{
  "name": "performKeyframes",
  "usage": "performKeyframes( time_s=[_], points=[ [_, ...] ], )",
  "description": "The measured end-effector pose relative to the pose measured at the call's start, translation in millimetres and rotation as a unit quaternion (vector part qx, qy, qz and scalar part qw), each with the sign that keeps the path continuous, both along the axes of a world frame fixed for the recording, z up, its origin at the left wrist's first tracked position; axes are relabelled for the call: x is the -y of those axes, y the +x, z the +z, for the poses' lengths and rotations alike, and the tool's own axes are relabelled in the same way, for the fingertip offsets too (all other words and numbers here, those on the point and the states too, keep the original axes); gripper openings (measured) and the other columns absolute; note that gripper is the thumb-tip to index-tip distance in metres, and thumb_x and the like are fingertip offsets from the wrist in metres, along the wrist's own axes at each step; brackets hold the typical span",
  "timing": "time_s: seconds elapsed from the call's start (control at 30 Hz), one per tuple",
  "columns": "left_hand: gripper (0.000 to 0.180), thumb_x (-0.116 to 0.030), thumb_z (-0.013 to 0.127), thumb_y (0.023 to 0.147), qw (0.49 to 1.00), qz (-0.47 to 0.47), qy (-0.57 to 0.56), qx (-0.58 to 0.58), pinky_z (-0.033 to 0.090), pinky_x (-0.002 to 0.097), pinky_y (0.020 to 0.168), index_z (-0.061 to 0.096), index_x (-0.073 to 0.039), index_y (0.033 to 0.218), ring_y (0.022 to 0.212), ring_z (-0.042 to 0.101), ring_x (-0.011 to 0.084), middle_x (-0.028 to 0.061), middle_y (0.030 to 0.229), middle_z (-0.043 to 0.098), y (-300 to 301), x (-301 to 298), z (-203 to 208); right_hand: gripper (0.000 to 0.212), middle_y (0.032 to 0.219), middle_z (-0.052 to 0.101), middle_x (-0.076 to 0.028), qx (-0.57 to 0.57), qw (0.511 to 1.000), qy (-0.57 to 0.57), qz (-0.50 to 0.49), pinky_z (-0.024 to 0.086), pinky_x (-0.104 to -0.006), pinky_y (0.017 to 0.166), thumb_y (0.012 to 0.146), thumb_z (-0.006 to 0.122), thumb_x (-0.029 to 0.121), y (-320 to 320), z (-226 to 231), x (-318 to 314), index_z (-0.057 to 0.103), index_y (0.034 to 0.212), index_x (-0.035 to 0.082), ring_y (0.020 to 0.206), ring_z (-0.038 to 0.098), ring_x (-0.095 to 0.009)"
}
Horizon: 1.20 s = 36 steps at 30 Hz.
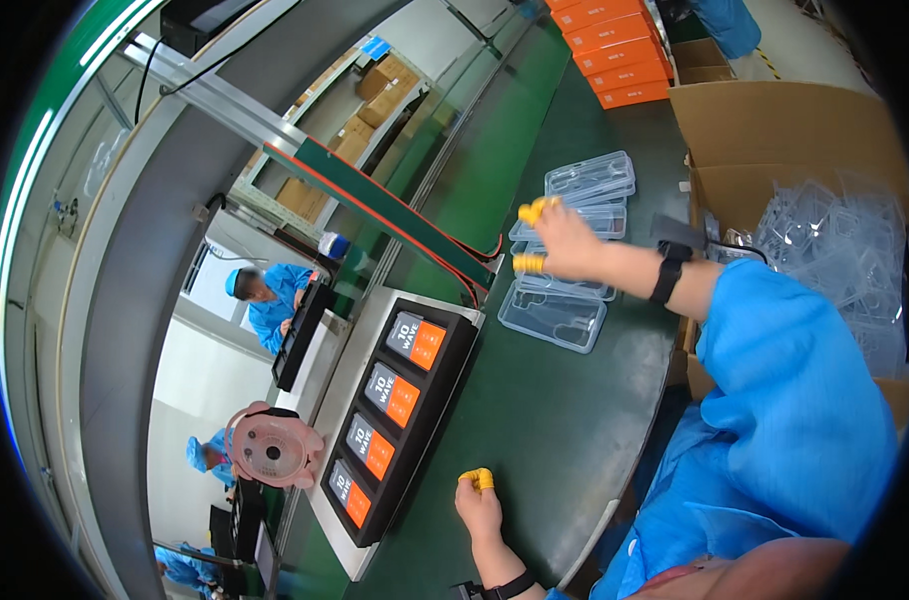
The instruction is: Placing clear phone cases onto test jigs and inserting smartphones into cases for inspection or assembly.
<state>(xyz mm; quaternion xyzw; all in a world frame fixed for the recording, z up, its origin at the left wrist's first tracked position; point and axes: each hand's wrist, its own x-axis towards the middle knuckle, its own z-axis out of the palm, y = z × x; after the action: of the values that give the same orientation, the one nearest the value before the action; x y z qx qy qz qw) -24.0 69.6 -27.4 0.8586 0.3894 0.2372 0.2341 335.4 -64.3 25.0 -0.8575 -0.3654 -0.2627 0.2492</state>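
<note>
My right hand (567, 240), with yellow finger cots on its fingertips, reaches over a row of clear plastic cases (555, 315) lying on the dark green bench (505, 425). Its thumb and fingers are spread apart across the middle cases; whether they touch one cannot be made out. More clear cases (590, 177) overlap just beyond it. My left hand (481, 508) is low over the bench near its front edge, also in yellow finger cots. Its fingers are curled together with nothing visible in them. Left of both hands, a black tray (415, 440) holds several grey-and-orange packages (393, 395) in a line.
An open cardboard box (775, 125) full of clear plastic parts (825, 250) stands at my right. Orange boxes (615, 60) are stacked at the far end. A green post (375, 205) rises behind the tray. Beyond are a pink fan (273, 452) and several co-workers (275, 300) in blue.
</note>
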Motion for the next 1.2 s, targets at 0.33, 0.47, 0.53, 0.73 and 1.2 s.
performKeyframes(
  time_s=[0.33,0.47,0.53,0.73,1.2],
  points=[
    [0.015,-0.011,0.056,0.075,0.999,0.017,-0.040,0.017,0.043,0.0317,0.063,0.054,0.003,0.082,0.069,0.056,0.0257,0.0141,0.076,0.057,-1,-3,-1,0.071,0.124,0.034,-0.017,-0.187,0.963,-0.060,-0.186,0.034,-0.0366,0.092,0.064,0.064,0.044,168,-30,64,0.040,0.117,0.003,0.115,0.032,-0.031],
    [0.015,-0.010,0.056,0.074,0.999,0.019,-0.039,0.022,0.044,0.0314,0.063,0.054,0.003,0.082,0.067,0.056,0.0254,0.0141,0.074,0.058,-2,-5,-1,0.055,0.105,0.052,-0.016,-0.321,0.927,-0.122,-0.148,0.042,-0.0348,0.078,0.064,0.064,0.039,170,-14,79,0.052,0.104,0.002,0.097,0.049,-0.029],
    [0.015,-0.010,0.056,0.074,0.999,0.017,-0.032,0.024,0.044,0.0313,0.063,0.054,0.003,0.082,0.067,0.056,0.0253,0.0142,0.074,0.058,-5,-7,-5,0.048,0.096,0.058,-0.015,-0.344,0.920,-0.151,-0.114,0.044,-0.0346,0.071,0.064,0.064,0.036,170,-13,82,0.057,0.097,0.001,0.087,0.055,-0.028],
    [0.016,-0.013,0.056,0.078,0.999,-0.019,0.003,0.048,0.038,0.0226,0.054,0.052,0.002,0.079,0.057,0.045,0.0090,0.0027,0.064,0.053,-1,-7,-9,0.040,0.078,0.061,-0.013,-0.385,0.903,-0.152,-0.116,0.044,-0.0332,0.060,0.064,0.065,0.030,177,-19,98,0.060,0.087,-0.002,0.068,0.057,-0.023],
    [0.017,-0.012,0.056,0.074,0.999,0.000,-0.028,0.025,0.044,0.0324,0.066,0.055,0.001,0.083,0.074,0.057,0.0269,0.0143,0.078,0.058,0,-1,1,0.049,0.101,0.057,-0.013,-0.511,0.839,-0.184,-0.028,0.039,-0.0393,0.080,0.069,0.059,0.040,171,-6,98,0.057,0.099,0.001,0.091,0.054,-0.025]
  ],
)
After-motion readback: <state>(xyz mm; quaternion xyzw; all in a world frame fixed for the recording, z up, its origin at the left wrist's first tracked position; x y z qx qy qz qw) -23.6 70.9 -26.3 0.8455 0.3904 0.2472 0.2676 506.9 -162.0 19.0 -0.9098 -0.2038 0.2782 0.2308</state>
